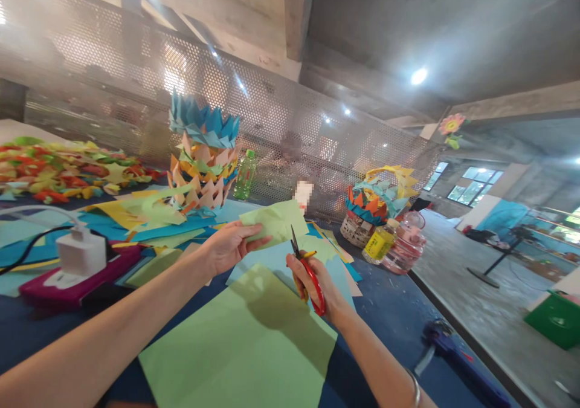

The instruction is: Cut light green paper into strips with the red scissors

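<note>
My left hand (233,243) pinches a piece of light green paper (276,220) between thumb and fingers, holding it up over the table. In my right hand (315,278) is a pair of red-handled scissors (317,293), its dark blades pointing up beside the paper's lower right corner. A thin yellow stick, perhaps a pencil, also shows among the right fingers. Below both hands lies a large light green sheet (240,347), partly shaded by them. Pale blue paper (267,263) lies beneath, just beyond it.
Stacked folded-paper crowns (203,154) and a green bottle (245,175) stand at the back. Left are a purple power strip (54,290) with a white charger (82,252) and colourful paper scraps (58,169). Right are a paper-trimmed basket (357,226), bottles and a blue glue gun (457,359).
</note>
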Tool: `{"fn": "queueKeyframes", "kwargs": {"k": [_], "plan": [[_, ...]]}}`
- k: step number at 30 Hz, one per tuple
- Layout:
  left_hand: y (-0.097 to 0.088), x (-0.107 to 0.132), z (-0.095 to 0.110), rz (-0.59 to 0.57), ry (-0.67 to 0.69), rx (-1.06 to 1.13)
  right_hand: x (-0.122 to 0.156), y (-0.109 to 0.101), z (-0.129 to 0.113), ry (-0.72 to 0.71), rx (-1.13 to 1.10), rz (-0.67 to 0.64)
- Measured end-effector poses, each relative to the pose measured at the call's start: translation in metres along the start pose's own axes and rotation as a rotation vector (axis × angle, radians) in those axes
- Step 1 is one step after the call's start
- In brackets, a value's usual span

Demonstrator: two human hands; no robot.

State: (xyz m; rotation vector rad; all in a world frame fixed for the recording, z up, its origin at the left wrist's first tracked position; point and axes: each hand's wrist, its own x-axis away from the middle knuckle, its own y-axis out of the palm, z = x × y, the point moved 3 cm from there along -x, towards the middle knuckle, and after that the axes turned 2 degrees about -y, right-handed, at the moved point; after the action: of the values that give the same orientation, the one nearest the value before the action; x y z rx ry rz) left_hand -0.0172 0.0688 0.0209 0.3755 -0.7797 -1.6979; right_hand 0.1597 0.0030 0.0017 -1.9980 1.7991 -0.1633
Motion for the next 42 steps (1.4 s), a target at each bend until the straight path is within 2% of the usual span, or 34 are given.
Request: {"fn": "queueKeyframes", "kwargs": {"k": [6, 20, 42], "plan": [[-0.003, -0.003, -0.002, 0.003, 0.07, -0.037, 0.0, 0.003, 0.003, 0.01, 0.011, 0.016], [-0.002, -0.002, -0.004, -0.089, 0.036, -0.048, -0.002, 0.006, 0.009, 0.043, 0.042, -0.01], [0.001, 0.0, -0.003, -0.097, 0.034, -0.06, -0.001, 0.006, 0.011, 0.018, 0.063, 0.02]]}}
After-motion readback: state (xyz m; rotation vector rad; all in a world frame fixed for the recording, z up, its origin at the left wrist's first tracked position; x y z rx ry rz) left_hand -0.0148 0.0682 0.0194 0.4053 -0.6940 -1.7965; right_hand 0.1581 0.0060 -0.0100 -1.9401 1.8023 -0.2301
